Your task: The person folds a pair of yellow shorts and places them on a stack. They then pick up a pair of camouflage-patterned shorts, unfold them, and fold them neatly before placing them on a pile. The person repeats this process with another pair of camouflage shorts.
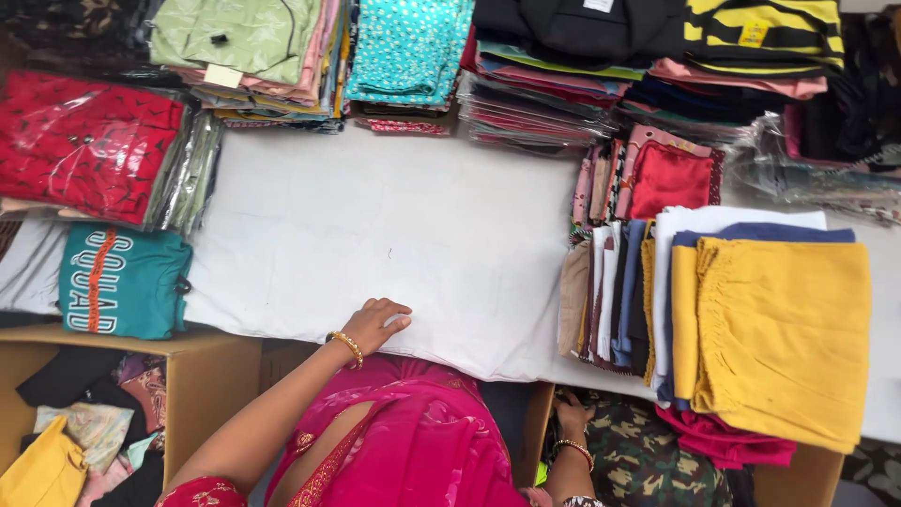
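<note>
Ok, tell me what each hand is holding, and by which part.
The left hand holds nothing; it rests flat on the white table cover. The right hand reaches into a box onto camouflage fabric; whether it grips cannot be told.

Clothes stacks (770, 329) R of table (375, 244), box (202, 371) L
</note>
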